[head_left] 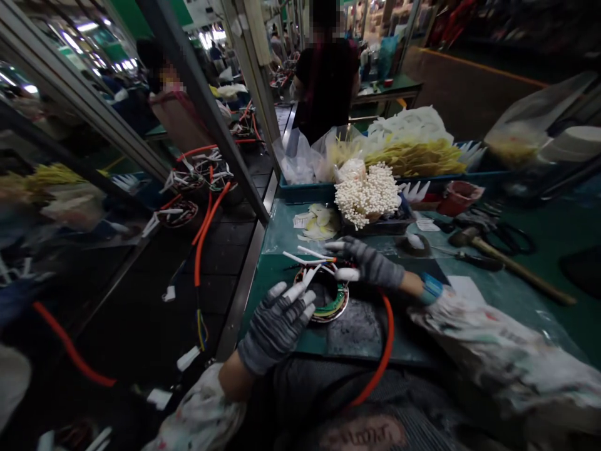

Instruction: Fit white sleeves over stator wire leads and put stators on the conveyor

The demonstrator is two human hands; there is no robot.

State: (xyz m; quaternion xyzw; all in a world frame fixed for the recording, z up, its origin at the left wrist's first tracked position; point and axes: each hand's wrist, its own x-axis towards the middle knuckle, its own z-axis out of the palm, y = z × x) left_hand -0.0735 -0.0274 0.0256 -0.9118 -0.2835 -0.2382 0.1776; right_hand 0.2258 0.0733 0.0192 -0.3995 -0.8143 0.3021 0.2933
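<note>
Grey-striped gloves cover both hands, which sit apart from each other around a wound stator ring [344,308] on the green counter [267,275], just in front of the person's lap. The left hand [278,322] reaches over the ring's near left rim, its fingers hiding part of the windings and some white sleeves [310,275]; the right hand [373,262] is at the far right rim beside more sleeves, and whether either grips anything I cannot tell. An orange cable [387,332] curves from near the right hand down toward the lap. Behind the ring, yellow slips [323,220] and a bundle of white-tipped sticks [366,194] crowd the space before a blue tray [305,193] piled with yellow sheets [417,156]. A red cup [459,197] and a wooden-handled hammer [516,263] lie to the right. Leftward, a slanting metal post [206,109] partly blocks the view of a dark conveyor [225,254] carrying other wire-wound rings [181,213]
</note>
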